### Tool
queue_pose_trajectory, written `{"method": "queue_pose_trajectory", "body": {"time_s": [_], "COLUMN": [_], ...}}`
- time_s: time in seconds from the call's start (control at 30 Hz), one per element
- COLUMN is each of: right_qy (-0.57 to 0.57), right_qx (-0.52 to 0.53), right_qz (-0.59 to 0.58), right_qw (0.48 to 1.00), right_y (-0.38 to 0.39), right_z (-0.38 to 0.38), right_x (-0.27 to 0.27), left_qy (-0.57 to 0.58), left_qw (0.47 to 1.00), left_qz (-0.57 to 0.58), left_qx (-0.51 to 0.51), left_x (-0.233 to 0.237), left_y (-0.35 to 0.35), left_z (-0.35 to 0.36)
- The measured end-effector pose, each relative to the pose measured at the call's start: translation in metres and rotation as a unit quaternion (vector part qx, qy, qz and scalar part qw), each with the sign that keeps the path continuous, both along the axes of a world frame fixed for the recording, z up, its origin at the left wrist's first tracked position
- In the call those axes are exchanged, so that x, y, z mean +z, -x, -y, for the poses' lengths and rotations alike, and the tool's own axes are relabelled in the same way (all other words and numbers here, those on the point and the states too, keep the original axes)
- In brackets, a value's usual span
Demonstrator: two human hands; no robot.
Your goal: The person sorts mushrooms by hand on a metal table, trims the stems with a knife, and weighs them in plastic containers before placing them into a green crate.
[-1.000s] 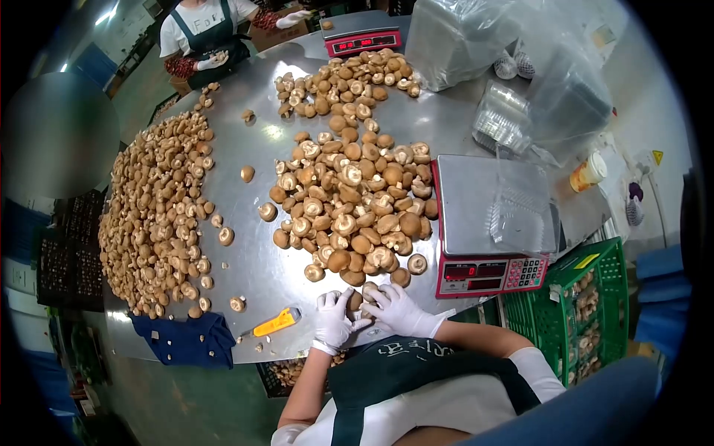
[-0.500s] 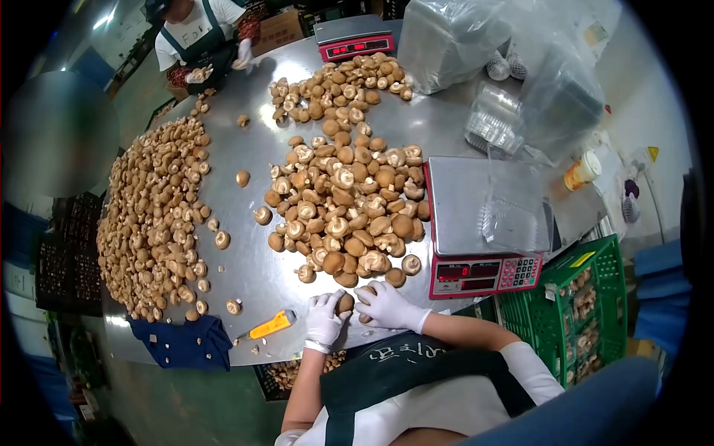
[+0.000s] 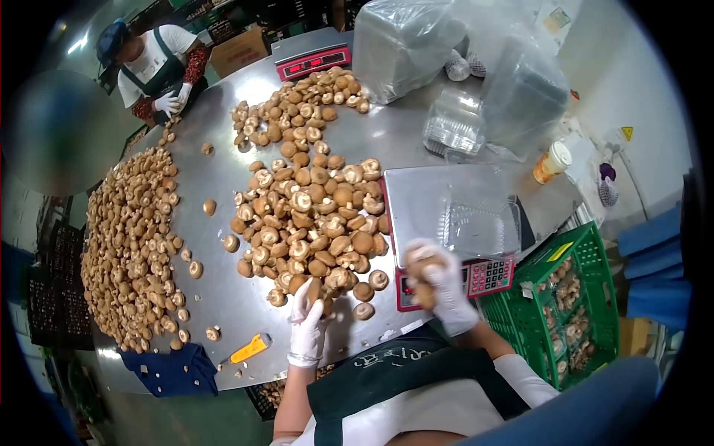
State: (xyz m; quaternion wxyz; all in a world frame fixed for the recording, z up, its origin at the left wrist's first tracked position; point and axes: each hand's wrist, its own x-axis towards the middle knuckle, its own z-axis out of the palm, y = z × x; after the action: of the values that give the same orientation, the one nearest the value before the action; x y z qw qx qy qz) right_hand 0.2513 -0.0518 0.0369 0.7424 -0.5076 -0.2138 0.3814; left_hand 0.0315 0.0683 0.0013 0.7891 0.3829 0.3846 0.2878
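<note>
My right hand (image 3: 449,299), in a white glove and smeared by motion, is closed on brown mushrooms (image 3: 422,276) over the front of the red weighing scale (image 3: 416,193). An open clear plastic tray (image 3: 483,223) rests on the scale's metal plate. At the near edge of the middle mushroom pile (image 3: 320,215), my left hand (image 3: 305,331), gloved too, has its fingers round a mushroom (image 3: 315,288). A few loose mushrooms lie just right of that hand.
A larger mushroom heap (image 3: 130,253) covers the table's left side. An orange-handled knife (image 3: 251,348) lies near a blue cloth (image 3: 171,369). Green crates (image 3: 606,297) stand right, a paper cup (image 3: 552,163) behind the scale. A co-worker (image 3: 160,67) stands at the far left.
My right hand has moved right from beside my left hand to over the scale, carrying mushrooms. My left hand has reached forward to the pile. The view has shifted.
</note>
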Motion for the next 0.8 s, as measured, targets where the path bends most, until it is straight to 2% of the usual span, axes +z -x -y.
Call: {"method": "queue_pose_trajectory", "body": {"time_s": [0.07, 0.13, 0.2, 0.23, 0.33, 0.37, 0.4, 0.47, 0.5, 0.57, 0.6, 0.67, 0.73, 0.8], "right_qy": [-0.020, -0.015, 0.034, 0.068, 0.099, 0.107, 0.108, 0.140, 0.143, 0.125, 0.108, 0.071, 0.032, 0.006], "right_qx": [-0.088, -0.166, -0.249, -0.257, -0.260, -0.258, -0.250, -0.219, -0.175, -0.178, -0.185, -0.227, -0.257, -0.261], "right_qz": [0.065, 0.123, 0.194, 0.146, 0.184, 0.202, 0.189, 0.244, 0.230, 0.213, 0.184, 0.134, 0.149, 0.150], "right_qw": [0.994, 0.978, 0.948, 0.953, 0.943, 0.939, 0.944, 0.934, 0.947, 0.953, 0.959, 0.962, 0.954, 0.954], "right_y": [-0.039, -0.078, -0.124, -0.132, -0.151, -0.153, -0.155, -0.152, -0.154, -0.153, -0.152, -0.154, -0.151, -0.140], "right_z": [0.022, 0.039, 0.052, 0.058, 0.063, 0.063, 0.062, 0.059, 0.060, 0.060, 0.061, 0.067, 0.077, 0.085], "right_x": [0.028, 0.035, 0.005, 0.004, -0.013, -0.016, -0.020, -0.014, -0.014, -0.011, -0.005, 0.002, 0.007, 0.016], "left_qy": [-0.048, -0.186, -0.305, -0.384, -0.565, -0.586, -0.633, -0.653, -0.653, -0.706, -0.706, -0.636, -0.617, -0.600], "left_qw": [0.997, 0.971, 0.929, 0.896, 0.792, 0.775, 0.737, 0.700, 0.698, 0.656, 0.654, 0.743, 0.770, 0.774], "left_qz": [0.038, 0.065, 0.082, 0.085, 0.100, 0.091, 0.043, -0.051, -0.049, -0.046, -0.044, 0.037, 0.016, -0.057], "left_qx": [-0.057, -0.134, -0.193, -0.208, -0.209, -0.219, -0.235, -0.285, -0.291, -0.264, -0.268, -0.206, -0.162, -0.194], "left_x": [0.030, 0.058, 0.069, 0.069, 0.066, 0.068, 0.060, 0.039, 0.035, 0.027, 0.029, 0.042, 0.050, 0.049], "left_y": [-0.039, -0.084, -0.133, -0.157, -0.223, -0.236, -0.249, -0.259, -0.258, -0.250, -0.245, -0.228, -0.195, -0.152], "left_z": [0.002, 0.004, 0.013, 0.017, 0.036, 0.045, 0.049, 0.053, 0.055, 0.053, 0.049, 0.039, 0.027, 0.014]}}
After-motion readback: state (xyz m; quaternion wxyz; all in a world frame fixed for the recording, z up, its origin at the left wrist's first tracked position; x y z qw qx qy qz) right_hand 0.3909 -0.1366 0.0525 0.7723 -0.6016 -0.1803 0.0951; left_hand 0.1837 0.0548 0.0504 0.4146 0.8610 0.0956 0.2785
